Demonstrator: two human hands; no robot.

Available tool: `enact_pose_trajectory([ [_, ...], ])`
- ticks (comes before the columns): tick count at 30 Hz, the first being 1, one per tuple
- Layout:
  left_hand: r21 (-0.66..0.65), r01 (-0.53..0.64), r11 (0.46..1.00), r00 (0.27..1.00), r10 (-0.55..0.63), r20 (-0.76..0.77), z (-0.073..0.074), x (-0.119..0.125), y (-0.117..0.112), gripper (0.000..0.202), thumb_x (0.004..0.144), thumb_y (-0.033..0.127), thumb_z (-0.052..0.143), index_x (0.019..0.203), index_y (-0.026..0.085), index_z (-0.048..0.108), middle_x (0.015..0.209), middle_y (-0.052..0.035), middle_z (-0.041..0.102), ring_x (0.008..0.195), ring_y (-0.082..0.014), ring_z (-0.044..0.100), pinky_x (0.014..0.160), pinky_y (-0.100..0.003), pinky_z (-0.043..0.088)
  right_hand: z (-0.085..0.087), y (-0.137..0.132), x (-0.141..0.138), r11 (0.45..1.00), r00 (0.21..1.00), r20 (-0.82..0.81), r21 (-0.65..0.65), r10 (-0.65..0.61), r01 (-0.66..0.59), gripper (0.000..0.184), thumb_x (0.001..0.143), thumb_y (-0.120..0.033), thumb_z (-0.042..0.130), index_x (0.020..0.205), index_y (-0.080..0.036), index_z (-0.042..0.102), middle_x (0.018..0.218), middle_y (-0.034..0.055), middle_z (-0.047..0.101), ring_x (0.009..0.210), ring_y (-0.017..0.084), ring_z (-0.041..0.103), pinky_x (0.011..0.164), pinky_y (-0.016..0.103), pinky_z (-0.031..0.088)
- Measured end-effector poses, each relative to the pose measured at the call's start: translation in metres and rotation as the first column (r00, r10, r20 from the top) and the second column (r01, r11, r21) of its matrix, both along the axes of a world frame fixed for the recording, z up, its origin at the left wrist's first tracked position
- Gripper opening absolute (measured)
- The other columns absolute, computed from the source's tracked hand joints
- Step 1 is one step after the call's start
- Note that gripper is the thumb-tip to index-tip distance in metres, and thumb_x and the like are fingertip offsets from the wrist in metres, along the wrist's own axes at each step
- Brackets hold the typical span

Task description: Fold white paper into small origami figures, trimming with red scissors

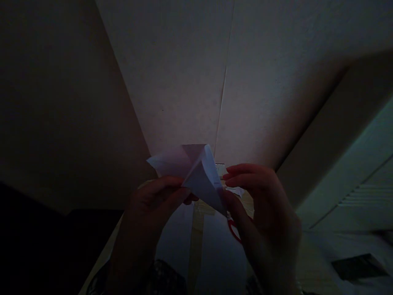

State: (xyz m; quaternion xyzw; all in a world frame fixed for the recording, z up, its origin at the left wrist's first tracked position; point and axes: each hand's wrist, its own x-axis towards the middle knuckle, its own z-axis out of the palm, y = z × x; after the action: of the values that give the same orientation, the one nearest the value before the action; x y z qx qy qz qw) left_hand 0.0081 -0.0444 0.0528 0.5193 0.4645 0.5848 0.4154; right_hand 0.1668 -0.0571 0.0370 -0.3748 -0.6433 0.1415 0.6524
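Observation:
A sheet of white paper, partly folded into a pointed shape, is held up in front of me. My left hand pinches its lower left part between thumb and fingers. My right hand is at the paper's right side, with the thumb against or very near its edge. Its fingers are raised apart from the thumb. Below the right hand shows a red loop handle, probably of scissors, mostly hidden by the hand.
Two white paper sheets lie side by side on a light wooden table. Beyond the hands are a paper scrap and a small pale object. A pale wall rises behind. The scene is dim.

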Motion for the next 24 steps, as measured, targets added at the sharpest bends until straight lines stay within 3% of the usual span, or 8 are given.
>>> enact_pose_trajectory([
  [4,-0.051,0.037,0.998,0.999,-0.036,0.020,0.000,-0.001,0.000,0.008,0.075,0.022,0.074,0.069,0.025,0.076,0.062,0.0080,0.075,0.058,-0.0065,0.070,0.057,-0.009,0.052,0.002,-0.001,0.001,1.000,0.999,0.051,0.022,0.013,-0.014,0.018,0.090,-0.010,0.060,0.097,-0.027,0.063,0.109,-0.0019,0.058,0.104,0.013,0.056,0.088,0.028,0.047],
  [7,-0.106,0.001,0.994,0.998,0.005,0.061,-0.002,-0.001,0.001,0.001,0.075,0.025,0.075,0.074,0.024,0.075,0.063,0.0071,0.077,0.058,-0.0087,0.071,0.058,-0.012,0.055,0.002,0.000,0.004,0.999,0.998,0.040,-0.007,0.051,-0.050,0.017,0.092,-0.013,0.059,0.100,-0.027,0.063,0.110,-0.0017,0.058,0.105,0.013,0.056,0.088,0.029,0.047],
  [14,-0.172,-0.050,0.984,0.991,0.071,0.118,-0.005,-0.001,0.002,0.006,0.074,0.025,0.076,0.072,0.020,0.073,0.061,0.0037,0.076,0.055,-0.0103,0.072,0.052,-0.013,0.054,0.001,0.002,0.009,0.997,0.997,0.004,-0.010,0.083,-0.083,0.018,0.091,-0.011,0.059,0.098,-0.027,0.064,0.106,-0.0021,0.061,0.103,0.013,0.058,0.089,0.027,0.048],
  [20,-0.154,-0.070,0.986,0.991,0.087,0.105,-0.005,-0.002,0.002,0.007,0.074,0.027,0.075,0.073,0.021,0.072,0.062,0.0035,0.077,0.057,-0.0103,0.071,0.056,-0.013,0.055,0.005,0.001,0.012,0.991,0.992,0.009,-0.050,0.129,-0.128,0.013,0.092,-0.016,0.060,0.090,-0.026,0.068,0.100,-0.0036,0.064,0.097,0.010,0.060,0.084,0.022,0.048],
  [24,-0.108,-0.078,0.991,0.993,0.087,0.077,-0.007,-0.002,0.002,0.004,0.075,0.025,0.073,0.072,0.023,0.071,0.064,0.0058,0.076,0.058,-0.0095,0.071,0.056,-0.013,0.054,0.008,0.004,0.012,0.974,0.985,-0.019,-0.148,0.169,-0.170,0.008,0.091,-0.021,0.062,0.091,-0.026,0.068,0.089,-0.0050,0.068,0.087,0.010,0.064,0.078,0.022,0.049],
])
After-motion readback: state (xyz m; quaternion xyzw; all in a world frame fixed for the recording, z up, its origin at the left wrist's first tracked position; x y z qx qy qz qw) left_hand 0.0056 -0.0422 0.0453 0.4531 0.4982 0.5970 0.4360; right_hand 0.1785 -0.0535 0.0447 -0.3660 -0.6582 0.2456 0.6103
